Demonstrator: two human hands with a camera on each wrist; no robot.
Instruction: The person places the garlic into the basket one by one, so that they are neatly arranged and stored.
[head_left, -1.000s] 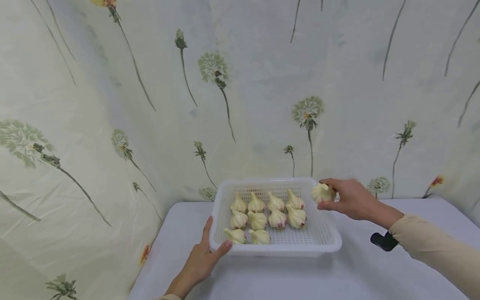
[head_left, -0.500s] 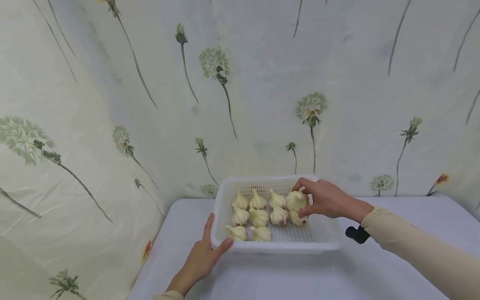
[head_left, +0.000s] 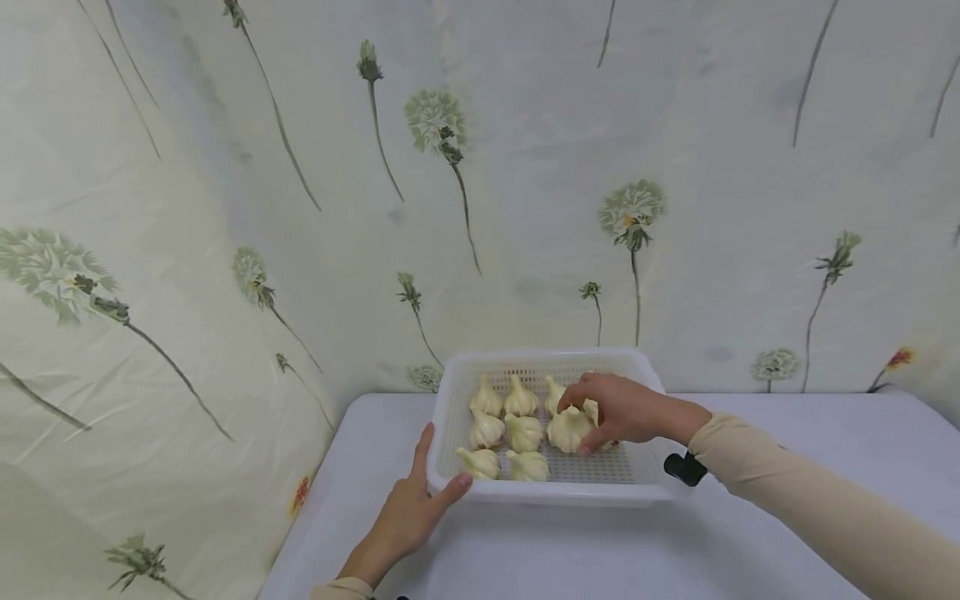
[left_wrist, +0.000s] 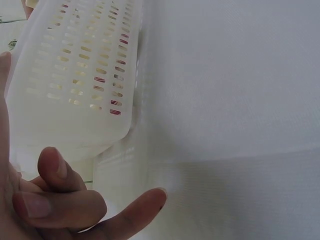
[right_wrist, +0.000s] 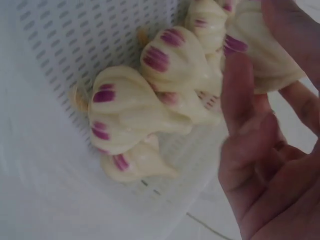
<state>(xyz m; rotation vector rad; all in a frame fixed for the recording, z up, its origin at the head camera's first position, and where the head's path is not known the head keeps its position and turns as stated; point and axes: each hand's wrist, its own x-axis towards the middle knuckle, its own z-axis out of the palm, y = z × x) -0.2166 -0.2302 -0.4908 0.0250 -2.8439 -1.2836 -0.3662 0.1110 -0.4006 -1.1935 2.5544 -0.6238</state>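
Observation:
A white perforated plastic basket (head_left: 555, 493) holds several pale garlic bulbs (head_left: 523, 434), set in rows with their necks up or tilted. My right hand (head_left: 633, 408) reaches over the basket's right half, pinching one garlic bulb (head_left: 567, 429) between thumb and fingers above the others. Purple streaks mark that bulb (right_wrist: 265, 45) in the right wrist view, where its edge is cut off by the frame. My left hand (head_left: 405, 512) grips the front left corner, thumb on the rim and forefinger along the outer side. Its other fingers (left_wrist: 65, 207) show loosely bent below the basket wall.
A white-covered table (head_left: 525, 550) lies under the basket. Behind and to the left hangs a pale curtain (head_left: 525, 208) printed with dandelions. A dark strapped device (head_left: 685, 468) sits at the right wrist.
My right hand has carried the garlic bulb leftward and down, from the basket's right rim to over the bulbs inside. My left hand keeps its hold on the corner.

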